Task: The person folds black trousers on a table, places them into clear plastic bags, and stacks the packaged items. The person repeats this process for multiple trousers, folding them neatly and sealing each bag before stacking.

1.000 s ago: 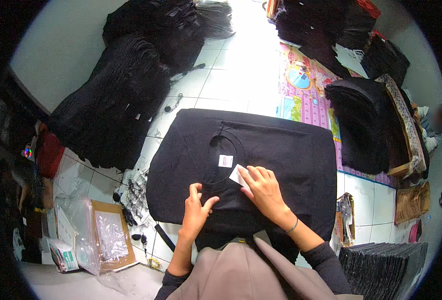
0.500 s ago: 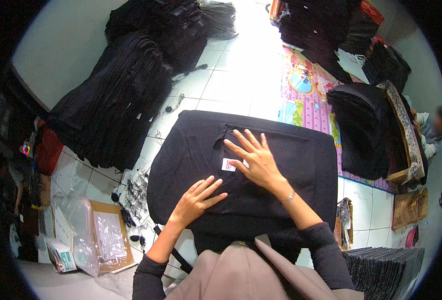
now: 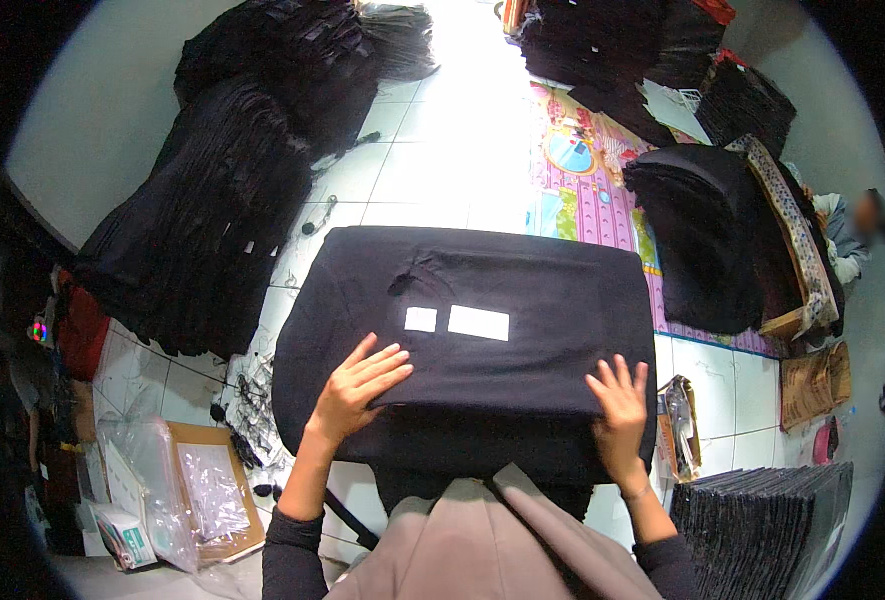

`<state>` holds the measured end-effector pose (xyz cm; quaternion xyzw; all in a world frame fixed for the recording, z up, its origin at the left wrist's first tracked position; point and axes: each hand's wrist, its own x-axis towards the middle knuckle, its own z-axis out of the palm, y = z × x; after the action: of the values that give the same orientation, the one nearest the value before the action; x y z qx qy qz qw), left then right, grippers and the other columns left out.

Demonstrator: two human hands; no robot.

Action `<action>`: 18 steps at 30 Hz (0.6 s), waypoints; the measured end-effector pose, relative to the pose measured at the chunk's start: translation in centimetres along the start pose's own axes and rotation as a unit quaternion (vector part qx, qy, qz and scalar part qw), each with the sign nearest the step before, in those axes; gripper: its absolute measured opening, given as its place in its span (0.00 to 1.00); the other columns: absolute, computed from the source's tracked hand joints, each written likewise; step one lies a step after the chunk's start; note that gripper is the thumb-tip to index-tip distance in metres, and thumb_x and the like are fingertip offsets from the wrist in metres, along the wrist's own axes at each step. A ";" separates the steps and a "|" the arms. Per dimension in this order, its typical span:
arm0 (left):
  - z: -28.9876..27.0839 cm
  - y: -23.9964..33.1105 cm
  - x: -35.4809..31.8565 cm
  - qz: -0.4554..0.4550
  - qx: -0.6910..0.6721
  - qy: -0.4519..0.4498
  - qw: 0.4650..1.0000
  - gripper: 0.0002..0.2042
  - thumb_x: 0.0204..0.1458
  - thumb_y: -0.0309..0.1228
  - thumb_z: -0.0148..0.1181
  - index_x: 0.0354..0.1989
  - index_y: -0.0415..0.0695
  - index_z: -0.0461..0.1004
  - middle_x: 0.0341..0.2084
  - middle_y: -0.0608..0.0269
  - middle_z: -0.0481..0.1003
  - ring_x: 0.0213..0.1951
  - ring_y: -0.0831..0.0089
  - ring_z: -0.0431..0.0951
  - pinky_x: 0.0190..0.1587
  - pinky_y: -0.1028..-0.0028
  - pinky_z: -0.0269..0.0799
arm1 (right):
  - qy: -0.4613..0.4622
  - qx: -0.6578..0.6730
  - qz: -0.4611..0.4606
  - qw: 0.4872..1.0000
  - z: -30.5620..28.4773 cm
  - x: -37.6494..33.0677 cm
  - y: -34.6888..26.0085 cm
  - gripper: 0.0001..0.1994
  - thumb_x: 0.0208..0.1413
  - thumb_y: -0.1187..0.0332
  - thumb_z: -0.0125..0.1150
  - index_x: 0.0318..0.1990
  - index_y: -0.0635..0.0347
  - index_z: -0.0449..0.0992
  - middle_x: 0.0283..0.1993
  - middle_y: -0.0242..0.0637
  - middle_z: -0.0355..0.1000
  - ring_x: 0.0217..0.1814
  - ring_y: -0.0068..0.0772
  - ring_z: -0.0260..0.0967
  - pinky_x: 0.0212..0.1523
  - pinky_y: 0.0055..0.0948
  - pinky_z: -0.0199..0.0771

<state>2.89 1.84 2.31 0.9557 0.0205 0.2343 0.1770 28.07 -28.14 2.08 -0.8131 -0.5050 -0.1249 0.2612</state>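
Observation:
A black garment [image 3: 552, 270] lies spread over a broad work surface in front of me, with its near edge running crosswise below the middle. On it sit two white pieces, a small square label [image 3: 420, 320] and a wider rectangular card [image 3: 478, 323] just right of it. A little bunching shows in the cloth above the label. My left hand [image 3: 360, 388] rests on the left near part of the garment, fingers stretched out. At the right near corner, my right hand [image 3: 618, 412] touches the cloth with fingers spread. Neither hand visibly holds anything.
Tall heaps of black cloth [image 3: 202, 200] stand at the left. A colourful mat [image 3: 602, 180] and a wooden-edged holder with black cloth [image 3: 702, 240] are at the right, a person [image 3: 842, 235] beyond. Black stacked pieces [image 3: 752, 530] stand near right; plastic-wrapped packs [image 3: 212, 490] lie near left.
My right hand has moved from the middle of the garment to its right near corner, uncovering the white card. My left hand has shifted slightly left. The whole view has shifted a little.

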 end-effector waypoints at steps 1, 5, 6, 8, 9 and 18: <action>-0.8 0.4 0.2 0.002 -0.048 0.025 0.999 0.25 0.34 0.26 0.70 0.48 0.43 0.77 0.50 0.56 0.76 0.53 0.61 0.76 0.57 0.59 0.70 | 0.008 0.045 0.027 0.999 -1.3 -1.0 0.4 0.23 0.35 0.85 0.51 0.43 0.60 0.79 0.53 0.47 0.74 0.67 0.52 0.61 0.73 0.56 0.38; -3.3 0.9 1.9 -0.062 -0.155 0.062 0.984 0.17 0.42 0.31 0.69 0.41 0.37 0.78 0.44 0.51 0.79 0.42 0.58 0.82 0.44 0.67 0.78 | 0.009 0.279 -0.032 0.960 -3.8 -2.2 -0.1 0.03 0.55 0.75 0.59 0.36 0.61 0.72 0.46 0.46 0.77 0.48 0.48 0.77 0.54 0.43 0.72; -3.3 0.5 3.0 -0.094 -0.175 0.054 0.979 0.15 0.45 0.31 0.67 0.40 0.36 0.78 0.42 0.51 0.79 0.39 0.57 0.82 0.42 0.68 0.77 | 0.030 0.241 0.032 0.969 -3.6 -1.8 -0.5 0.04 0.56 0.73 0.59 0.36 0.61 0.71 0.42 0.46 0.75 0.43 0.48 0.76 0.47 0.40 0.72; -2.8 -1.2 5.2 -0.181 -0.115 0.031 0.976 0.18 0.56 0.40 0.61 0.31 0.31 0.76 0.20 0.56 0.74 0.24 0.75 0.71 0.29 0.71 0.68 | 0.087 0.169 0.082 0.978 -2.8 0.0 -0.6 0.07 0.58 0.70 0.59 0.37 0.62 0.69 0.35 0.47 0.73 0.34 0.46 0.76 0.34 0.34 0.73; -1.7 -2.2 6.8 -0.267 -0.214 0.034 0.939 0.23 0.55 0.44 0.62 0.27 0.30 0.74 0.16 0.60 0.69 0.24 0.80 0.64 0.26 0.72 0.65 | 0.160 0.150 0.087 0.972 -1.5 1.9 -0.1 0.09 0.61 0.66 0.58 0.38 0.62 0.67 0.29 0.48 0.67 0.27 0.52 0.71 0.26 0.36 0.65; 4.4 -8.1 9.0 -0.474 -0.196 -0.089 0.854 0.21 0.47 0.46 0.68 0.20 0.37 0.77 0.15 0.71 0.70 0.20 0.82 0.66 0.22 0.75 0.61 | -0.041 -0.127 0.095 0.987 4.6 7.7 5.1 0.11 0.58 0.65 0.58 0.46 0.57 0.69 0.35 0.44 0.73 0.41 0.51 0.71 0.42 0.46 0.69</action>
<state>13.30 9.11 -0.20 0.7920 0.4092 0.0354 0.4518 35.85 -21.61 0.35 -0.8884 -0.4159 -0.1289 0.1456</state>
